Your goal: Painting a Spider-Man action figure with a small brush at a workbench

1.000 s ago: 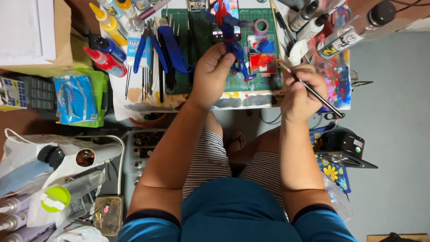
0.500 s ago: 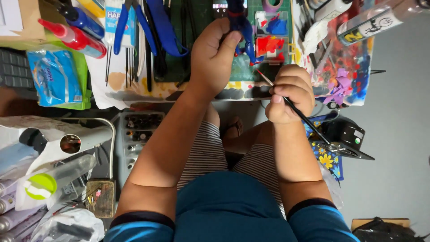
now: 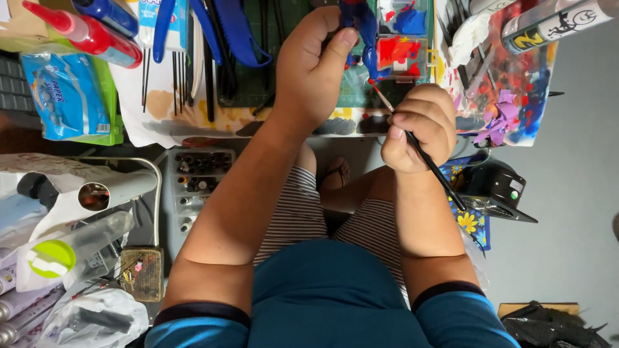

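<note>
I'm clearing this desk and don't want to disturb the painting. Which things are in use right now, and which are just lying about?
In use:
left hand holding the blue figure
right hand holding the thin paintbrush
paint palette close by

Lying about:
blue-handled pliers
red squeeze bottle
blue wipes pack
spray can

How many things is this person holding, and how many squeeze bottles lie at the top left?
Blue and red plastic figure in the left hand: 1
Thin black-handled paintbrush in the right hand: 1
Red squeeze bottle: 1
Blue squeeze bottle: 1
Total: 4
</note>
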